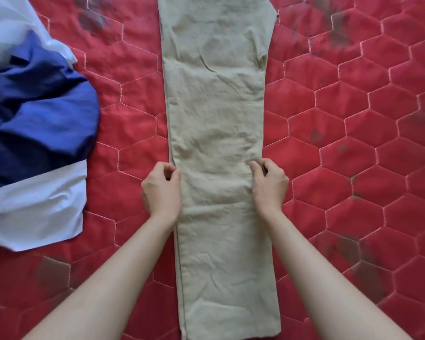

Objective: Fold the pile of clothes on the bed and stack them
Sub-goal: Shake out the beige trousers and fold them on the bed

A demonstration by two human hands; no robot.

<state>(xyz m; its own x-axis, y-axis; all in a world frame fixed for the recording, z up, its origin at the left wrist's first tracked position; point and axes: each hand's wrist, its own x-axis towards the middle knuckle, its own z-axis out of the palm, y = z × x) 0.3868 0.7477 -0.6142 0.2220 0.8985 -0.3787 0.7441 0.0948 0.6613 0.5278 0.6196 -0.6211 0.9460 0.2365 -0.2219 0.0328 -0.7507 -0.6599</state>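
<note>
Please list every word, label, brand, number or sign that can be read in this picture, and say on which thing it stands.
None: no readable text shows on the beige trousers, the blue garment, the white cloth or the red quilted mattress.

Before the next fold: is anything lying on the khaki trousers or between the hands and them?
Nothing visible. The left hand and right hand already pinch the khaki trousers at opposite edges. The blue and white clothes lie apart, to the left.
</note>
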